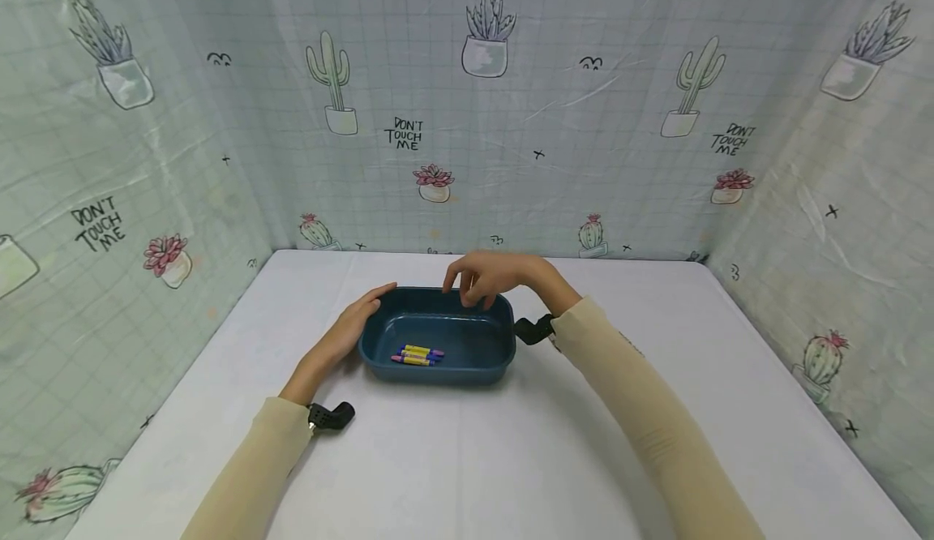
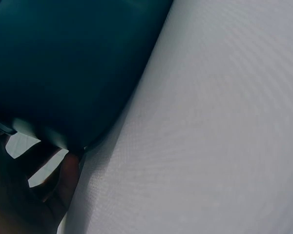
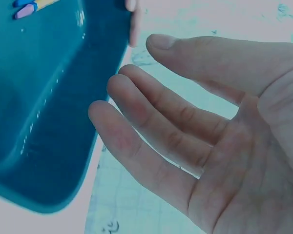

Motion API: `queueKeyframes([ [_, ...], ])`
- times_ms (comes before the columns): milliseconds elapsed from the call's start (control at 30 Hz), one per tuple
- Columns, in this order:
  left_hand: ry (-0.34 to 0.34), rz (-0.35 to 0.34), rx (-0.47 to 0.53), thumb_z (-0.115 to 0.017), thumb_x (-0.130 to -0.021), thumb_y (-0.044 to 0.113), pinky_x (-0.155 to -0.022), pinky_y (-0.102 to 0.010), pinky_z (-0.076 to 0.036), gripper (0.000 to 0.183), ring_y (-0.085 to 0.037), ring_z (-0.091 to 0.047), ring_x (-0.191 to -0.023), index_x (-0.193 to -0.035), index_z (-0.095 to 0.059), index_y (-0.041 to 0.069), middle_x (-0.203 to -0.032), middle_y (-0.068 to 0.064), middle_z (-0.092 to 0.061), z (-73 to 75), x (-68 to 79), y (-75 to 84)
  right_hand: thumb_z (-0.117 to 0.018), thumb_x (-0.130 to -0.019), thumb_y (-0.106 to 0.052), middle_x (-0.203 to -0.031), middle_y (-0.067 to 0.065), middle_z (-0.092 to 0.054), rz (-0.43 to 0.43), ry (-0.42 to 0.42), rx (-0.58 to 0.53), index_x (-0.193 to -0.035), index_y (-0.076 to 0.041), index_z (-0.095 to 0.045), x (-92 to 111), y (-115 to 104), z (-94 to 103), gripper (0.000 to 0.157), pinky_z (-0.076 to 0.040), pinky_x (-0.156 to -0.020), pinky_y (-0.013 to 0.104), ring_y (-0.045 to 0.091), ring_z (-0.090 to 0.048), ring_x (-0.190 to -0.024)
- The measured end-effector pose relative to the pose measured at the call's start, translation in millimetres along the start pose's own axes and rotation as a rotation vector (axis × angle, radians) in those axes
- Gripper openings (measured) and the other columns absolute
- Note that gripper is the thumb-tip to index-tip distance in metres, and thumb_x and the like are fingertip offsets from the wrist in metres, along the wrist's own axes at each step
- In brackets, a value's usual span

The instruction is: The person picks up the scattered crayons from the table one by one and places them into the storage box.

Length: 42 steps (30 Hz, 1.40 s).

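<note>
A dark blue rectangular basin (image 1: 467,337) with rounded corners sits on the white table. Crayons (image 1: 417,354) with yellow wrappers and purple or blue ends lie together on its floor, left of the middle. My left hand (image 1: 352,327) rests along the basin's left end, fingers fairly straight and touching the rim; the left wrist view shows fingertips (image 2: 71,163) against the outer wall. Over the far right rim hovers my right hand (image 1: 490,274), palm empty and fingers loosely bent. In the right wrist view its thumb and fingers (image 3: 136,107) are spread apart beside the rim.
The white tabletop (image 1: 452,459) extends around the basin. Cloth backdrops (image 1: 511,118) printed with potted cacti and lettering enclose the table at the back and both sides. Black wrist-worn devices (image 1: 332,417) protrude near both sleeve cuffs.
</note>
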<state>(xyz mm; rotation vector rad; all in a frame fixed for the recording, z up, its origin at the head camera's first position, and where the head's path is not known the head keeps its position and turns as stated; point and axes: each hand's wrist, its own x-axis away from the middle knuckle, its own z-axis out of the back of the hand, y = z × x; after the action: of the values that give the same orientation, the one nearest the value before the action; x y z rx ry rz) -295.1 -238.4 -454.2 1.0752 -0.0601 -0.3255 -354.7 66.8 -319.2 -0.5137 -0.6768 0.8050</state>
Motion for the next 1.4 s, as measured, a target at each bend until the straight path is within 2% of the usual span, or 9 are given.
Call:
queueKeyframes([
  [167, -0.016, -0.001, -0.013, -0.026, -0.113, 0.014, -0.128, -0.066, -0.013, 0.050, -0.043, -0.019, -0.159, -0.161, -0.033, 0.004, -0.169, -0.019, -0.029, 2.8, 8.7, 23.3, -0.063, -0.101, -0.013, -0.129, 0.023, -0.067, -0.023, 0.057, -0.012, -0.141, -0.006, -0.057, 20, 8, 3.5, 0.041, -0.065, -0.084, 0.041, 0.034, -0.071, -0.111],
  [300, -0.014, -0.001, -0.002, -0.028, -0.113, 0.013, -0.128, -0.065, -0.013, 0.049, -0.043, -0.019, -0.159, -0.160, -0.035, 0.003, -0.169, -0.019, -0.030, 3.0, 11.6, 29.6, -0.064, -0.101, -0.014, -0.127, 0.021, -0.067, -0.041, 0.127, -0.025, -0.139, -0.008, -0.058, 37, 17, 4.0, 0.040, -0.065, -0.084, 0.042, 0.037, -0.070, -0.114],
  [400, -0.014, 0.000, 0.010, -0.028, -0.113, 0.013, -0.128, -0.065, -0.012, 0.049, -0.043, -0.019, -0.159, -0.160, -0.035, 0.003, -0.169, -0.019, -0.030, 2.3, 12.1, 30.0, -0.064, -0.100, -0.015, -0.125, 0.022, -0.069, -0.034, 0.182, -0.029, -0.138, -0.008, -0.059, 49, 25, 3.0, 0.038, -0.065, -0.083, 0.042, 0.036, -0.071, -0.110],
  [633, -0.018, -0.004, 0.016, -0.027, -0.113, 0.013, -0.128, -0.065, -0.012, 0.049, -0.042, -0.019, -0.159, -0.161, -0.034, 0.003, -0.169, -0.019, -0.029, 2.3, 11.6, 29.0, -0.064, -0.100, -0.015, -0.120, 0.022, -0.070, -0.022, 0.295, -0.053, -0.136, -0.008, -0.060, 72, 47, 0.2, 0.036, -0.065, -0.080, 0.041, 0.023, -0.071, -0.097],
  [833, -0.020, -0.014, 0.015, -0.027, -0.113, 0.014, -0.129, -0.064, -0.013, 0.049, -0.042, -0.019, -0.159, -0.161, -0.034, 0.002, -0.169, -0.019, -0.029, 2.3, 11.0, 28.9, -0.064, -0.100, -0.014, -0.118, 0.019, -0.071, -0.040, 0.356, -0.080, -0.136, -0.005, -0.059, 89, 62, -4.0, 0.037, -0.064, -0.083, 0.046, 0.023, -0.072, -0.094],
  [967, -0.019, -0.016, 0.015, -0.027, -0.113, 0.014, -0.129, -0.064, -0.012, 0.049, -0.042, -0.019, -0.160, -0.160, -0.034, 0.002, -0.169, -0.019, -0.029, 2.3, 11.0, 28.1, -0.063, -0.101, -0.014, -0.116, 0.018, -0.072, -0.059, 0.396, -0.109, -0.136, -0.005, -0.059, 99, 73, -9.0, 0.037, -0.064, -0.083, 0.045, 0.025, -0.072, -0.100],
  [1067, -0.014, -0.014, 0.021, -0.027, -0.113, 0.014, -0.129, -0.065, -0.011, 0.049, -0.042, -0.018, -0.160, -0.161, -0.034, 0.003, -0.169, -0.019, -0.029, 2.2, 10.5, 26.9, -0.062, -0.101, -0.013, -0.115, 0.017, -0.072, -0.075, 0.430, -0.127, -0.137, -0.005, -0.058, 106, 81, -12.3, 0.037, -0.063, -0.087, 0.051, 0.028, -0.071, -0.105],
  [1167, -0.005, -0.009, 0.036, -0.027, -0.113, 0.015, -0.129, -0.065, -0.009, 0.050, -0.041, -0.017, -0.160, -0.161, -0.034, 0.005, -0.170, -0.018, -0.028, 0.8, 10.0, 24.7, -0.062, -0.101, -0.014, -0.116, 0.018, -0.071, -0.092, 0.459, -0.133, -0.137, -0.005, -0.058, 112, 89, -15.3, 0.037, -0.063, -0.087, 0.051, 0.030, -0.070, -0.107],
  [1400, 0.009, 0.002, 0.041, -0.025, -0.114, 0.018, -0.129, -0.064, -0.008, 0.050, -0.039, -0.016, -0.161, -0.162, -0.033, 0.008, -0.170, -0.016, -0.028, -1.5, 9.6, 22.4, -0.062, -0.101, -0.014, -0.127, 0.026, -0.067, -0.162, 0.499, -0.188, -0.137, -0.006, -0.058, 124, 117, -25.1, 0.037, -0.063, -0.088, 0.049, 0.042, -0.067, -0.116],
])
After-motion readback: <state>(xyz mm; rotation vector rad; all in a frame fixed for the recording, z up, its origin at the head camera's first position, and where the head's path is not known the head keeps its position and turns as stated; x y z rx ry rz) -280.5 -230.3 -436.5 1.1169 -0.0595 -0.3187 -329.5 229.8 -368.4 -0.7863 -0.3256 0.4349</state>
